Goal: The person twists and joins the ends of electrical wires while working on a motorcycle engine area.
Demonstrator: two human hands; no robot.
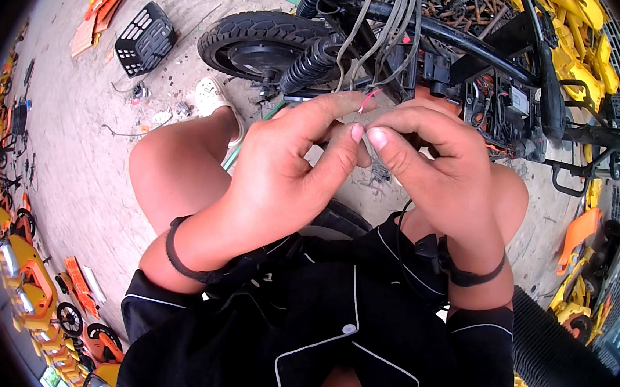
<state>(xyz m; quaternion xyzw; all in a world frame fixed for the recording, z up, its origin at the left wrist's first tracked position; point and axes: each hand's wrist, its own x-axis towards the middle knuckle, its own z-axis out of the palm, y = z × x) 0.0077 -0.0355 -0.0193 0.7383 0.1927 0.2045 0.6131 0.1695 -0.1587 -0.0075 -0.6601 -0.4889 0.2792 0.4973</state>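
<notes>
Okay, left hand point(285, 160): I'm pinching the pink wire point(368, 99) between thumb and fingers.
Right hand point(449, 161): my thumb and index are curling just beside the left thumb; can't tell if they're gripping anything.
Pink wire: running up from my fingertips, near the grey cables point(389, 34).
Black tyre point(219, 40): showing beyond my left hand.

Wire point(368, 100) between left hand point(276, 154) and right hand point(441, 164); wheel point(254, 57) beyond; basket point(148, 41) left of wheel.
</notes>
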